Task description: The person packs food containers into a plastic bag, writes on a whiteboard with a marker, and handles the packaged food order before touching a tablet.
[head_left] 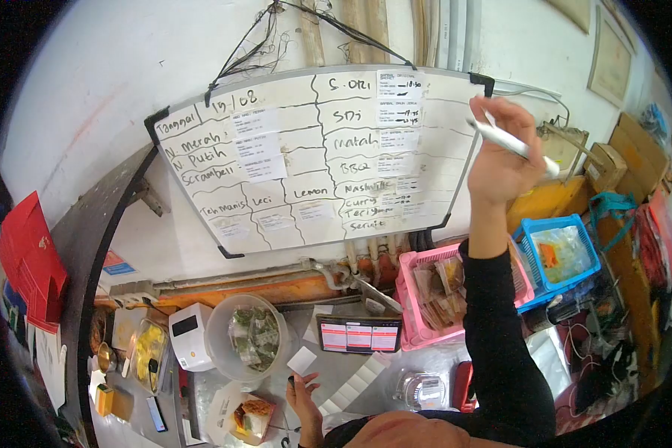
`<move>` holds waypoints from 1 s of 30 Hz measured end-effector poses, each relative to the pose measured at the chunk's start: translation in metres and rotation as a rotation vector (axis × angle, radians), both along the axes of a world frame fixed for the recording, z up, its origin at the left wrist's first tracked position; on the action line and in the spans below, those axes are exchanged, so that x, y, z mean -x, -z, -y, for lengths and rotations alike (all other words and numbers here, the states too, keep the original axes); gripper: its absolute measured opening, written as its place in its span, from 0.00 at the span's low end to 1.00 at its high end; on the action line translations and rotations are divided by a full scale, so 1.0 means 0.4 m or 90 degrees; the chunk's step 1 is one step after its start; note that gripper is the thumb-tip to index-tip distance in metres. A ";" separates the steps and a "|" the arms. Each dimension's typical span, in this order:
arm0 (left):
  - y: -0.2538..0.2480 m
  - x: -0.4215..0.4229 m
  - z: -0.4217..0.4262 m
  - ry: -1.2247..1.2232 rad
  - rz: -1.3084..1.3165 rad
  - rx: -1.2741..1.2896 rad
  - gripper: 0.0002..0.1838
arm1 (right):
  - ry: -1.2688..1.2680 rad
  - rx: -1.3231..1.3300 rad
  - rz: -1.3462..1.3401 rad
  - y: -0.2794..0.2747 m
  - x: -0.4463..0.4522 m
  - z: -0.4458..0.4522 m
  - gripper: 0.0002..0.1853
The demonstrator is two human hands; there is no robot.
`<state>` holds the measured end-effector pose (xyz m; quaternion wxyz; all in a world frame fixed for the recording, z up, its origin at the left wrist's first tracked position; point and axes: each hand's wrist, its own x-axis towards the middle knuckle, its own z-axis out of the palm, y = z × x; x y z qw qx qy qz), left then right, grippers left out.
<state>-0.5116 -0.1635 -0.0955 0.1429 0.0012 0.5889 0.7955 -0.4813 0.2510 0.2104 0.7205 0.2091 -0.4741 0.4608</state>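
My right hand [509, 160], raised beside the upper right edge of the whiteboard [299, 196], grips a white marker [504, 140]. Its dark tip points left toward the board, and its pale end sticks out to the right. Low in the middle, my left hand [306, 409] is over the counter with its fingers bent. A small black piece, perhaps a marker cap [291, 381], shows at its fingertips. The whiteboard hangs from black cords and carries handwritten rows with several printed labels [260, 142] stuck on it. A blank white slip [302, 361] lies just above my left hand.
Under the board stand a tub of packets [215, 345], a white label printer [190, 336], a tablet [360, 334], a pink basket [414, 299] and a blue basket [556, 288]. An open food box [220, 418] sits left of my left hand.
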 end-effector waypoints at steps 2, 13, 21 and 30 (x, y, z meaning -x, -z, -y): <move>0.000 -0.004 -0.001 0.001 -0.001 -0.004 0.16 | -0.144 0.025 0.028 -0.045 -0.055 0.062 0.37; -0.026 -0.036 -0.004 0.029 -0.045 0.004 0.19 | -0.285 0.011 0.132 -0.050 -0.174 0.158 0.44; -0.026 -0.067 0.024 0.024 -0.052 -0.006 0.19 | -0.353 0.000 0.127 -0.042 -0.256 0.204 0.44; -0.041 -0.096 0.039 0.020 -0.071 -0.018 0.18 | -0.411 -0.084 0.189 -0.044 -0.303 0.229 0.46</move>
